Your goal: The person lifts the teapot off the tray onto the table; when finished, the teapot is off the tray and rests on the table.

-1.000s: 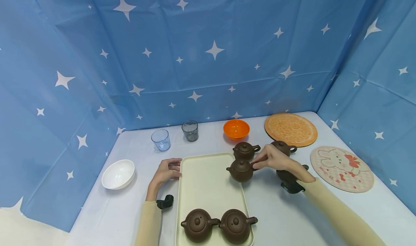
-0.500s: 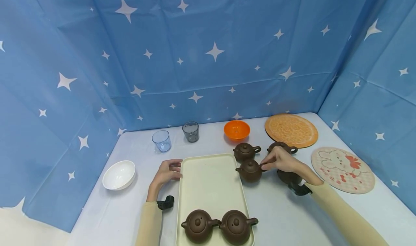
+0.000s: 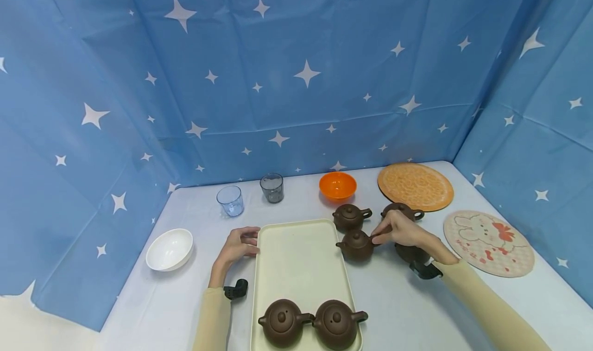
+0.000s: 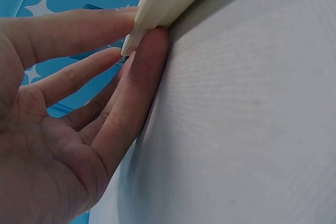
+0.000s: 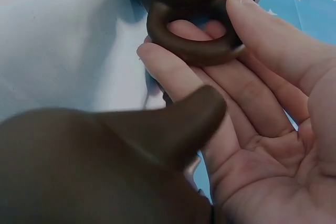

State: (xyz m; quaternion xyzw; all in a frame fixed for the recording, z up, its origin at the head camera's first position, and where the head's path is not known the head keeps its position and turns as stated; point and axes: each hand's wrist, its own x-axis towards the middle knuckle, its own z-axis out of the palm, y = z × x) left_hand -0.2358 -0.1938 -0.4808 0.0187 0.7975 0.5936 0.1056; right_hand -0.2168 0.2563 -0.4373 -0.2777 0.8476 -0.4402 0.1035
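A brown teapot (image 3: 356, 246) sits just right of the cream tray (image 3: 296, 268), near its far right corner. My right hand (image 3: 399, 229) grips that teapot by its looped handle (image 5: 197, 53), thumb on one side and fingers on the other. At the tray's left edge, my left hand (image 3: 237, 245) holds the rim (image 4: 157, 3) between thumb and fingers. Two more brown teapots stand side by side at the tray's near end, a left one (image 3: 282, 322) and a right one (image 3: 336, 323). A blurred teapot spout (image 5: 197, 114) rises close to the right palm.
Another teapot (image 3: 349, 217) stands directly behind the held one. Two others, a far one (image 3: 399, 210) and a near one (image 3: 412, 253), are partly hidden by the right hand. Around them are an orange bowl (image 3: 337, 186), two glasses, a white bowl (image 3: 169, 249) and two round mats.
My right hand has moved the teapot rightward, from over the tray's right edge to the table beside it. In the last half second it has barely shifted. My left hand stays put.
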